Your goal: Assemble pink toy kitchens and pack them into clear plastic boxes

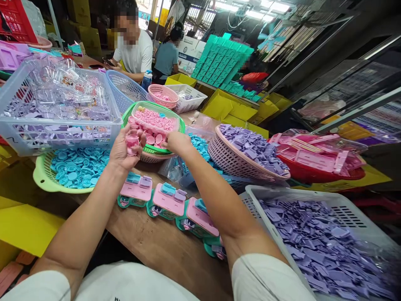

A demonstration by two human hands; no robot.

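Observation:
My left hand [123,149] is turned palm up, its fingers curled around small pink plastic cups [132,144]. At the right side of a green basket [128,112], my right hand [179,142] has its fingers pinched together among pink round parts [152,139]; whatever they hold is hidden. A clear tub of small pink pieces [158,120] rests in the same basket. Below my hands runs a row of pink-and-teal toy pieces [167,201] topped with blue and purple parts. My right forearm covers part of this row.
Blue discs fill a light green basket [39,175] at left, under a clear crate [62,125]. Purple parts fill a pink basket [216,152] and a white crate [275,228] at right. A red basket [316,177] holds pink parts. Two people sit beyond the table.

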